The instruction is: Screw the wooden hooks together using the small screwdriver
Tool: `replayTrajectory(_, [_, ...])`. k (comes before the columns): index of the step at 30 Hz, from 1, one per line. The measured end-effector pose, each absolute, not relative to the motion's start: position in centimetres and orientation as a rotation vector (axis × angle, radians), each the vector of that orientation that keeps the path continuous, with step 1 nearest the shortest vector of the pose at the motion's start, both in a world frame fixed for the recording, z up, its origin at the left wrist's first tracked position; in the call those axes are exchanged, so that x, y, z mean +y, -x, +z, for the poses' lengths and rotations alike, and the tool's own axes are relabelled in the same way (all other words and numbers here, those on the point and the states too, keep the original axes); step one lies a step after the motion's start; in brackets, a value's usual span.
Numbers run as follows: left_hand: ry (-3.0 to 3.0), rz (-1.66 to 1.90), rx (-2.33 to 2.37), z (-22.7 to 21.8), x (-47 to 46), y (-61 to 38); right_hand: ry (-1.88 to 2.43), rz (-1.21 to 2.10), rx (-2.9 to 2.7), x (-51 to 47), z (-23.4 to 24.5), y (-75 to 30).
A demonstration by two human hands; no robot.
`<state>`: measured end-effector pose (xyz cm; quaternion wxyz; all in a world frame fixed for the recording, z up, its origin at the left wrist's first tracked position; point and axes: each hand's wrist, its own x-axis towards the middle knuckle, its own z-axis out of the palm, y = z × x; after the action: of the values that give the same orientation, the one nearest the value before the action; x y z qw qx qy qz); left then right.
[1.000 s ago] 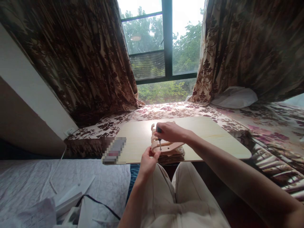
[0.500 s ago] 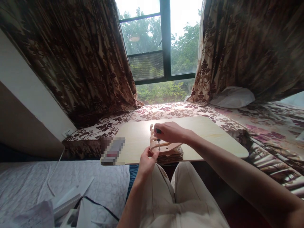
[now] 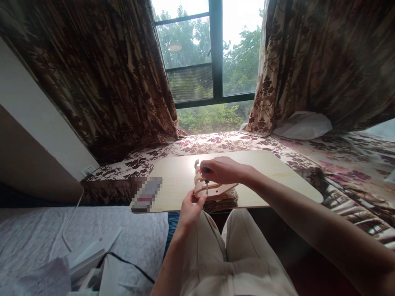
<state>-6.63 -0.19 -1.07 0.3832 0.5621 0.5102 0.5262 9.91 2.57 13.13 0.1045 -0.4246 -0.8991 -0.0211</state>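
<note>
My right hand (image 3: pixel 220 169) is closed round the dark handle of a screwdriver (image 3: pixel 207 187), whose shaft points straight down. Its tip meets a pale wooden piece with curved hooks (image 3: pixel 200 191), near that piece's left end. Fingers and thumb of my left hand (image 3: pixel 191 205) pinch the near left edge of the same wooden piece. Under it lies a brown layered stack (image 3: pixel 222 201), partly hidden by the wood. A dark hole shows in the wood to the right of the screwdriver. Whether a screw sits under the tip is too small to tell.
The light wooden tabletop (image 3: pixel 265 164) has rounded corners and stands over my knees. A blurred-out flat object (image 3: pixel 147 195) lies at its left end. Beyond are a floral-covered ledge (image 3: pixel 216 142) and a window. White boxes (image 3: pixel 89 259) lie on the quilted bed (image 3: pixel 132 230) at left.
My right hand has turned slightly on the screwdriver handle. The left hand and the wooden piece stay in place; the whole view has shifted a little.
</note>
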Motion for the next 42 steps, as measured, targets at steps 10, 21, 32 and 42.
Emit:
replayTrajectory(10, [-1.44,1.328,1.303,-1.1,-0.3,6.7,1.306,-0.065,-2.616,3.0,12.7,-9.8])
replayTrajectory(21, [-1.448,1.339,1.307,-1.5,0.0,6.8,1.193,0.064,-2.62,3.0,12.2,-9.8])
replayTrajectory(32, [-1.462,1.32,1.369,-0.8,-0.3,6.7,1.191,0.092,-2.624,4.0,12.1,-8.4])
replayTrajectory(42, [-1.425,1.306,1.526,-1.3,0.2,6.0,1.244,0.044,-2.637,4.2,12.3,-7.3])
